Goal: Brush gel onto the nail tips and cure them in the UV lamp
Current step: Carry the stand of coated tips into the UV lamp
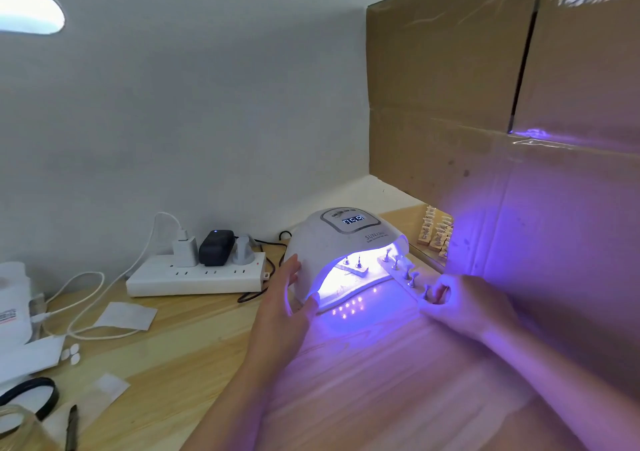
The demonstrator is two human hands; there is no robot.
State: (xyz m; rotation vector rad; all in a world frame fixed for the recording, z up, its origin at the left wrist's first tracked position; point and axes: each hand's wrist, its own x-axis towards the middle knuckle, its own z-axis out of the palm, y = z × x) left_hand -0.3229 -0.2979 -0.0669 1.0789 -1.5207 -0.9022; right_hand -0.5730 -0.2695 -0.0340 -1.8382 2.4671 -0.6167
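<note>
— So, where is the UV lamp [346,242]?

— Mid-frame on the wooden counter [194,346], a white dome with its mouth glowing violet toward the viewer and a small lit display on top. The digits are too blurred to read.

— And the hands?

— The left hand [284,298] rests flat against the lamp's left side, fingers straight, thumb at the lower rim of the opening. The right hand [464,301] has its fingers curled around the near end of a long white holder strip [403,274], which runs diagonally from the lamp's right edge out onto the counter.

— Where are the nail tips?

— On small upright stands [412,279] along that strip, partly under the dome. A second, shorter strip [356,268] with two stands lies inside, in the brightest light.

— Anything else nearby?

— Left of the lamp, a white power strip [194,274] with a white charger, a black adapter and a grey plug. White cable loops across the counter. Cardboard sheets [485,104] stand at the right, tinted purple by the glow. More stands sit beside them, behind the lamp.
</note>
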